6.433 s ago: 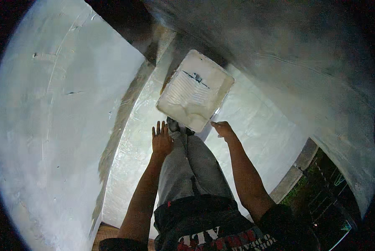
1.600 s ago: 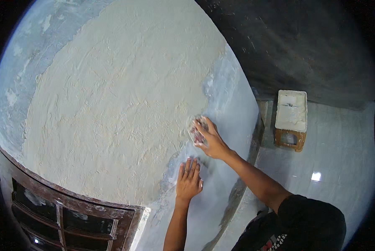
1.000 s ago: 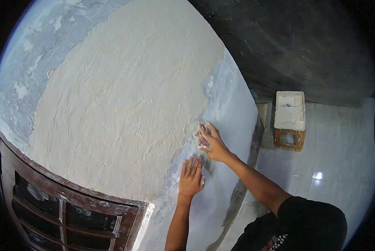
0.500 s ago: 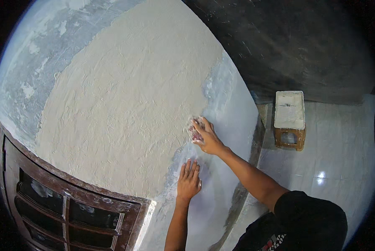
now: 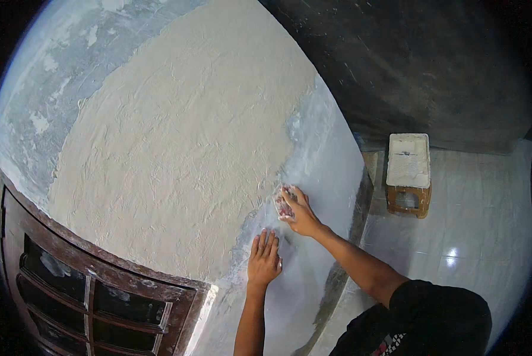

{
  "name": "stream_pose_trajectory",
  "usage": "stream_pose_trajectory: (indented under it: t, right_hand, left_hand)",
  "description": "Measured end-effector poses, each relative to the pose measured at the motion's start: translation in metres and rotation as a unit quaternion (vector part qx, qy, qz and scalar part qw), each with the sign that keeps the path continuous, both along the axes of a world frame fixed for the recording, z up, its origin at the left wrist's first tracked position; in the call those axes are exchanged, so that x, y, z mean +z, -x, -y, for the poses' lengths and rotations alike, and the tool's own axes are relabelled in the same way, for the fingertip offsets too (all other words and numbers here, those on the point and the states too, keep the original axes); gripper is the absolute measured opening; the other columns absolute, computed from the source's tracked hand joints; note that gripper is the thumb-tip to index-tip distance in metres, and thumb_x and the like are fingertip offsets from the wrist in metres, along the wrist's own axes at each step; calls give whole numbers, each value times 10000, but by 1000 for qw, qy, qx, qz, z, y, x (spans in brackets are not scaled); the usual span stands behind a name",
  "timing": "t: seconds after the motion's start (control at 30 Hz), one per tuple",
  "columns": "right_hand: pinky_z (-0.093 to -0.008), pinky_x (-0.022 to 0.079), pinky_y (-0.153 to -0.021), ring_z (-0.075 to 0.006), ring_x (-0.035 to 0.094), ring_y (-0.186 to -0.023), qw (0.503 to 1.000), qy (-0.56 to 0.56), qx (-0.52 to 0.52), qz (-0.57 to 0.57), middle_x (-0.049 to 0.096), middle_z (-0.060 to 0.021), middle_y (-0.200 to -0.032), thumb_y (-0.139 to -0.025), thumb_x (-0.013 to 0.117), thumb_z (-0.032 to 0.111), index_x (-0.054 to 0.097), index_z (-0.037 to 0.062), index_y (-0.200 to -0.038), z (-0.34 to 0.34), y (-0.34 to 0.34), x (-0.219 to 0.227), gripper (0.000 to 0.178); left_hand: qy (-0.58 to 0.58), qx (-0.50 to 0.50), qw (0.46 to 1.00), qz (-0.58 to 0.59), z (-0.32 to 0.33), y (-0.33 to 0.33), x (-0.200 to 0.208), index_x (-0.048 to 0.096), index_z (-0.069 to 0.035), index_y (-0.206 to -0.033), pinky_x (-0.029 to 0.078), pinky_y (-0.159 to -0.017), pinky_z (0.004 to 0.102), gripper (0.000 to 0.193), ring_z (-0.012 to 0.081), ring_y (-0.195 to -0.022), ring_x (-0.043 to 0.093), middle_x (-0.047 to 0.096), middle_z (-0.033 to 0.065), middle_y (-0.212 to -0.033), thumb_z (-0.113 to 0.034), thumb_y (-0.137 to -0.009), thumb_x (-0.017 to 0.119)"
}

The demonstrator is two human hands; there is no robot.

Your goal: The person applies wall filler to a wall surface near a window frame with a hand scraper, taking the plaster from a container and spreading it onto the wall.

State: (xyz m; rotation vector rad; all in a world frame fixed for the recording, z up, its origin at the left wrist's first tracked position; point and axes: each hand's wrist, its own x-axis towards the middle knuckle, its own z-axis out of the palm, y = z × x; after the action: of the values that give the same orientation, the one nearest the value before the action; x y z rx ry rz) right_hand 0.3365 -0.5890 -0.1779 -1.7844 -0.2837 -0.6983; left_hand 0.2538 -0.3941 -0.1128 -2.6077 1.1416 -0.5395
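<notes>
A wall fills most of the view, with a wide patch of rough cream plaster [image 5: 177,142] over grey and bluish-white paint. My right hand [image 5: 304,218] grips a reddish, plaster-smeared pad [image 5: 285,204], pressed near the patch's right lower edge; its exact kind is hard to make out. White smears mark the fingers. Below and left of it, my left hand [image 5: 265,260] rests palm down on the bluish wall [image 5: 298,279], fingers stretched toward the plaster, holding nothing.
To the right, a cream-coated tray [image 5: 408,160] sits on a brown stool [image 5: 417,204] on the shiny tiled floor [image 5: 462,231]. Behind it hangs a dark surface [image 5: 420,71]. At lower left is a brown wooden frame with glass panes [image 5: 126,302].
My right hand has slid down the wall with the pad, nearer to my left hand. My left hand stays in about the same place.
</notes>
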Motion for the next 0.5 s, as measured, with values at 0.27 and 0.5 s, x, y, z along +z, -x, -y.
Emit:
stream_pose_trajectory:
  t: [0.27,0.5]
  right_hand:
    - [-502,278,-1134,-504,272,-1371,999,-21,-21,12,197,-321,-1523,-809,769,157,284,94,-1540,0,-13,23,879]
    - [-533,307,-1093,-520,311,-1310,997,-19,-47,62,221,-345,-1484,-804,766,154,292,62,-1521,5,-16,34,864]
  left_hand:
    - [-3,-6,1000,2,1,-1,1,545,18,-1302,251,-1185,496,615,336,-1434,346,455,159,-1486,-170,-730,668]
    - [-7,-12,1000,3,0,-1,2,540,15,-1304,248,-1185,498,616,341,-1434,338,457,158,-1485,-172,-732,676]
